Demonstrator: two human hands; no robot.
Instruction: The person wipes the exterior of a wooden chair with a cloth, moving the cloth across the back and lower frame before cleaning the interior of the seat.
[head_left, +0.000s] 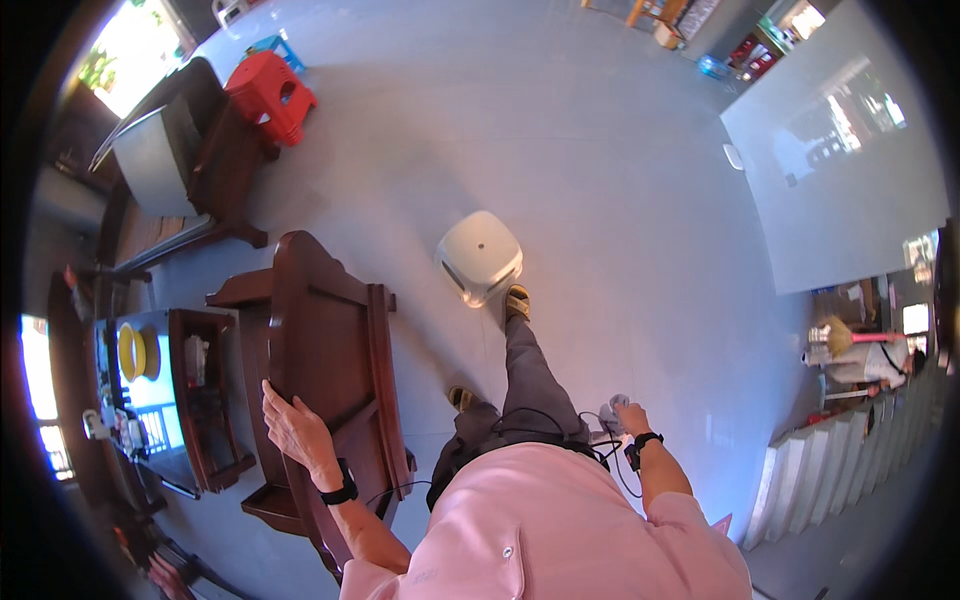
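Note:
My left hand (300, 433) lies flat, with its thumb apart, along the top edge of a dark wooden bench's backrest (330, 352). Whether it presses on the wood or hovers just above it is hard to tell. Down at my right side, my right hand (632, 420) is closed around a bunched grey cloth (616, 409). Ahead of my forward foot stands a white plastic stool (481, 251), its seat facing up. A black cable hangs in loops at my waist, and each wrist wears a black strap.
Beyond the bench, a dark table (169, 405) bears a yellow ring-shaped object (132, 352). Red (271, 94) and blue (281, 52) plastic stools stand far left, beside another wooden bench (225, 169). A white panel (840, 157) and a person (874, 364) near a broom (844, 337) are at right.

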